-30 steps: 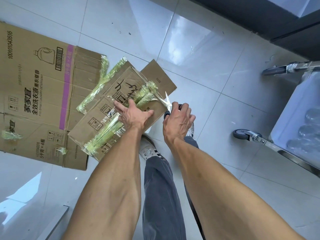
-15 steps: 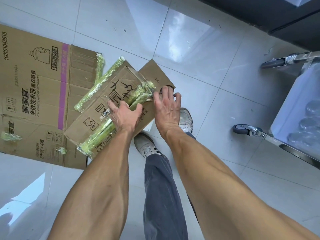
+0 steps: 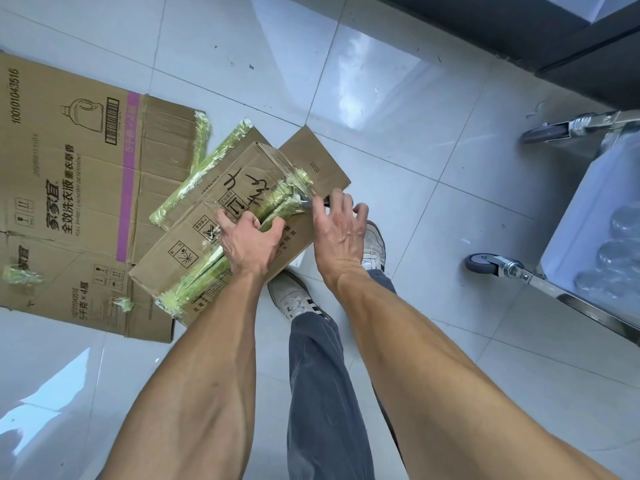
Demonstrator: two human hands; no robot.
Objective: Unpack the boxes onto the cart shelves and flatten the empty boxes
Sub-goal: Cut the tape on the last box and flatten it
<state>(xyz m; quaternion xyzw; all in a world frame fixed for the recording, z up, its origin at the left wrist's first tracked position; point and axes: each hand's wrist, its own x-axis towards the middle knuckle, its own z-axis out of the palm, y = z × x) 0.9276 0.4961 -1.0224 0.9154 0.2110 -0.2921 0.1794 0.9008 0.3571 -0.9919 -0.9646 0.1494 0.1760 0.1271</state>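
I hold a small brown cardboard box (image 3: 180, 261) wrapped with yellow-green tape (image 3: 277, 202) above the floor, tilted. My left hand (image 3: 246, 242) grips its near side, fingers over the taped seam. My right hand (image 3: 341, 230) holds black-handled scissors (image 3: 306, 199), whose blade tip touches the tape at the box's right end. One brown flap (image 3: 318, 164) sticks out beyond the blade. A large flattened box (image 3: 69, 188) with printed text lies on the floor to the left.
A steel cart (image 3: 588, 209) on grey wheels (image 3: 479, 266) stands at the right, with clear bottles (image 3: 620, 258) on its shelf. Pale glossy tiles cover the floor. A dark wall base (image 3: 519, 36) runs along the top right. My feet are under the box.
My right hand moved from beside the box, blade raised, onto the taped right end and now has the blade at the tape. The left hand kept its grip on the box.
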